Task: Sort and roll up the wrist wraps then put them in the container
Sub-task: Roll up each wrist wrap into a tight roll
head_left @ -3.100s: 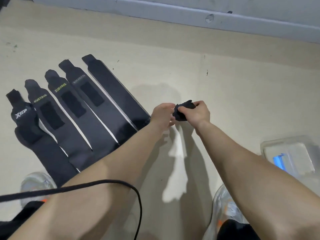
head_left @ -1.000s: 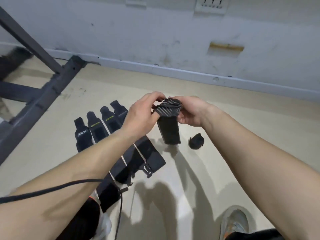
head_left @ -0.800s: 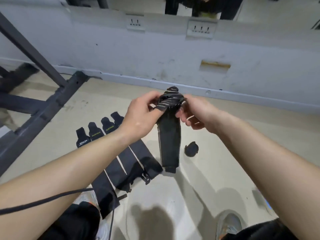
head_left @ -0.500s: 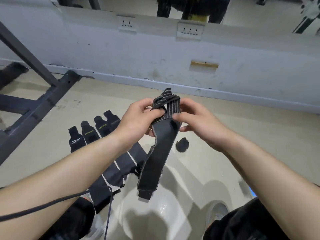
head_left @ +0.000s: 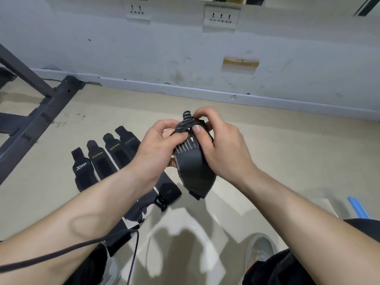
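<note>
while raised, both hands (head_left: pixel 158 145) grip one wrap (head_left: pixel 193 161)

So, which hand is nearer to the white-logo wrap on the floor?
Left. The left hand is above and right of the white-logo wrap; the right hand is farther right, past the held wrap.

This looks like a gym or training room. A scuffed pale wall (head_left: pixel 164 48) carries socket plates (head_left: pixel 221 17). At its foot, to the left, stands a dark steel equipment frame (head_left: pixel 41 112). Black wrist wraps (head_left: pixel 98 161) lie in a row on the beige floor (head_left: pixel 287 151) before it.
</note>
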A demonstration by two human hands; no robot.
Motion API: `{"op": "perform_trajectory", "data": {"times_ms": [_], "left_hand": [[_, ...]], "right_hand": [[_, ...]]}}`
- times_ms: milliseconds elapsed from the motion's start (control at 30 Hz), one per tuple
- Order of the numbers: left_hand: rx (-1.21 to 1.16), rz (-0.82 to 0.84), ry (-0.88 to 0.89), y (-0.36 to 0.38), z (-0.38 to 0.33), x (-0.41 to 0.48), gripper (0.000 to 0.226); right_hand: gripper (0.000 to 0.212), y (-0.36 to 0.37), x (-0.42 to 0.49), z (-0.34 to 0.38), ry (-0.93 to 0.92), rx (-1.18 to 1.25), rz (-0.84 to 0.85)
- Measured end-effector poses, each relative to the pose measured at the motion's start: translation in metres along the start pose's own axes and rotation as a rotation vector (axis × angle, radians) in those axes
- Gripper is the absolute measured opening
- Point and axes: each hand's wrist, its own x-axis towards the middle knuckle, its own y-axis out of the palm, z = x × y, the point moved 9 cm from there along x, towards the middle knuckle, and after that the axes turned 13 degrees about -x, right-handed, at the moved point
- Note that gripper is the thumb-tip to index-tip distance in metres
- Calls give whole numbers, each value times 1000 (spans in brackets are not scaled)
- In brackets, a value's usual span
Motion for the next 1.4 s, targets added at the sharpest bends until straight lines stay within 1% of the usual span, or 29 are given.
{"op": "perform_trajectory", "data": {"times_ms": [100,167,267,333,433,533,633,833,1000,1067,1133,1200,1333,1400], "left_hand": [[-3,6,-22,-1,4,3,21],[-6,-2,-22,-3,4,4,21],[-17,1,-16,-3,3,4,25],[-3,41,-1,0,0,1,29],[-53,105,-24,5,-3,-1,38],[-166,109,-76,3,-2,-2,50],[-158,87,-53,0,-2,-2,46],[-205,104,-68,-1,-3,0,48],[-293,146,-41,8,-9,-2,57],[-305,151,-44,9,-10,-2,56],[-304,169,-38,8,-10,0,61],[-261,181,-13,7,-10,3,62],[7,166,94,8,-10,-2,66],[131,139,154,10,-10,-6,65]], "right_hand": [[8,2,0,-3,-18,-24,-55],[7,3,1,-4,-36,-26,-77],[11,8,4,-4,-66,45,-7],[16,8,4,-4,-73,82,29],[12,6,4,-8,-34,130,35],[8,6,3,-12,-19,155,38],[7,7,3,-13,-18,143,38],[9,3,3,-7,-82,59,17],[10,1,3,-6,-113,36,10],[11,-1,3,-6,-122,35,1],[11,-1,3,-6,-130,27,0],[10,-2,3,-8,-124,14,-19],[6,-8,1,-11,-94,-30,-112],[8,-9,-1,-10,-93,-70,-160]]}}
